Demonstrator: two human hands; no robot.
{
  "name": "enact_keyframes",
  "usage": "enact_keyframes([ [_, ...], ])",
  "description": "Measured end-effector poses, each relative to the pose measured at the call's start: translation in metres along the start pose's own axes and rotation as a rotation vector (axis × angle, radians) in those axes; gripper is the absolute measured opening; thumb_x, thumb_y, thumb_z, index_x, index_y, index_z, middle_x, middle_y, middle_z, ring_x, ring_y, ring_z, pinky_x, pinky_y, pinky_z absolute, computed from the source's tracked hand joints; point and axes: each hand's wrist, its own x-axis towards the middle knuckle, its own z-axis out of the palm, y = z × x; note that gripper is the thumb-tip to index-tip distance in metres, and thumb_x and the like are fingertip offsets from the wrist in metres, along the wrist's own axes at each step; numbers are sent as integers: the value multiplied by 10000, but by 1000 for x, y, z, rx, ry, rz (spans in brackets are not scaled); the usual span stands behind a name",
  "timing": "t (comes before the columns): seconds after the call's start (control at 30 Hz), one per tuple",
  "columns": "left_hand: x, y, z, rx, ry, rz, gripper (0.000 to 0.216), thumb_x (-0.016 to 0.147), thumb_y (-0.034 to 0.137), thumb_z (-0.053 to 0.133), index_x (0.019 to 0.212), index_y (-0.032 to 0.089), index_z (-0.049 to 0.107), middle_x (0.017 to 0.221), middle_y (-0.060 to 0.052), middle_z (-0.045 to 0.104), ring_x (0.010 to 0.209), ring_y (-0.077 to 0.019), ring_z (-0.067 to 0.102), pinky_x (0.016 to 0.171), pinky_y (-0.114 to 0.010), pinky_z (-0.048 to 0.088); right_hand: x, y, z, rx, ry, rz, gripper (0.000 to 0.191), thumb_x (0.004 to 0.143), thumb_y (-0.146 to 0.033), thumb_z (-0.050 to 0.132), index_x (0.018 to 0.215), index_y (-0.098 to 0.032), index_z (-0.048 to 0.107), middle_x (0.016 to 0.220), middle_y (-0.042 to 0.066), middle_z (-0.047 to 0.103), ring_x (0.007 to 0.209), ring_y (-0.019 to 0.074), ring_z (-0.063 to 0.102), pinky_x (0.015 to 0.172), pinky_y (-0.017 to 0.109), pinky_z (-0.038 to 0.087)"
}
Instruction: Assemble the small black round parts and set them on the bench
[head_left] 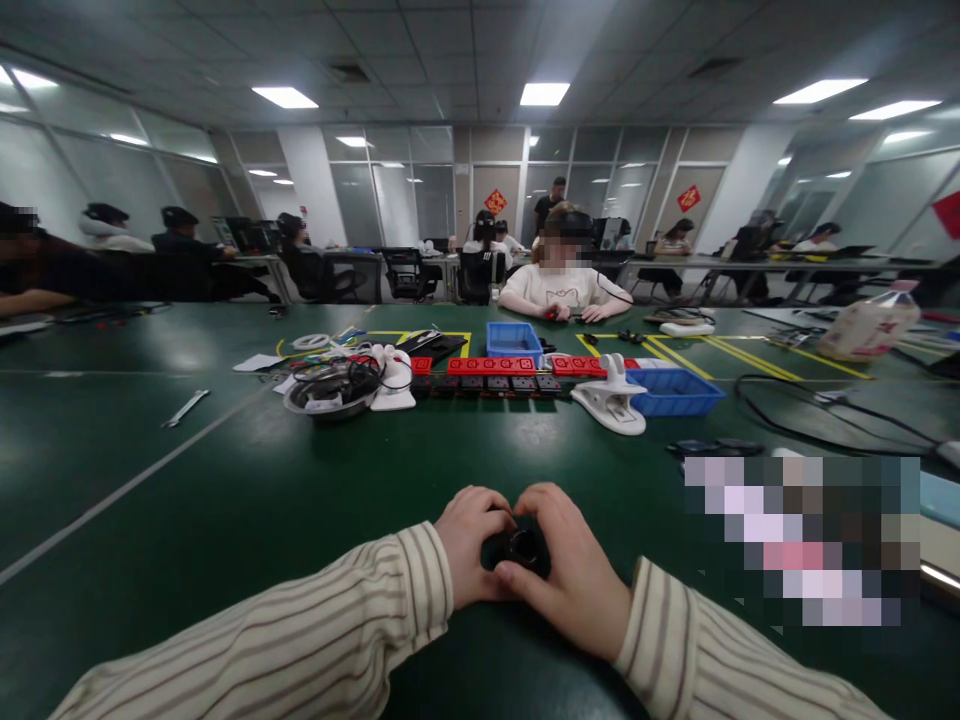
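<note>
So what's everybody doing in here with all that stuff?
A person in striped sleeves sits at a green table and holds a small black round part with both hands. The left hand and the right hand wrap around it, near the table's close edge. Further back lie a row of red blocks, a blue bin and a metal bowl of cables. Across the table, another person in a white shirt rests both hands on it.

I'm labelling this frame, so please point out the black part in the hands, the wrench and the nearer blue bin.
black part [523, 546]: head view, on its round top face.
wrench [185, 407]: head view, on the middle of its shaft.
nearer blue bin [679, 400]: head view, on its front wall.
</note>
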Motion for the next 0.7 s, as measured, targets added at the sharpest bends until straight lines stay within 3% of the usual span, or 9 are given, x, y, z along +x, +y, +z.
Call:
enact_keyframes([
  [0.2, 1, 2, -1, 22, -21, 12, 348, 557, 432, 722, 774, 181, 619, 943, -44, 555, 894, -229, 503, 838, -379, 387, 2, -5, -4, -25, -99, -96, 60, 757, -190, 500, 814, -183, 518, 834, 49, 544, 821, 204, 472, 745, 365, 391],
  [0.37, 1, 5, 0, 56, -29, 15, 378, 546, 414, 715, 846, 200, 635, 930, -37, 558, 896, -235, 508, 844, -388, 388, 1, -11, -11, 51, -173, -320, 216, 652, -89, 379, 720, -214, 542, 741, 8, 602, 850, 189, 511, 868, 394, 347],
  [0.43, 0, 6, 0, 63, -26, 7, 424, 545, 431, 711, 890, 199, 628, 931, -44, 556, 896, -245, 509, 850, -407, 386, 0, -12, -12, 60, -159, -356, 274, 639, -91, 378, 795, -223, 560, 822, 7, 626, 922, 194, 514, 937, 416, 296],
  [0.57, -1, 10, -2, 49, -13, -17, 523, 574, 450, 692, 1009, 186, 573, 1001, -62, 553, 942, -254, 509, 919, -459, 343, -3, -11, -9, 58, -34, -260, 297, 723, -183, 443, 1013, -188, 507, 1016, 75, 567, 969, 222, 486, 895, 417, 343],
  [0.7, -3, 12, -4, 16, -22, -30, 388, 613, 435, 665, 896, 183, 580, 921, -45, 572, 906, -240, 535, 980, -508, 254, -2, -7, -4, -31, -4, -40, 231, 745, -342, 559, 877, -162, 499, 871, 74, 525, 809, 218, 474, 725, 378, 407],
])
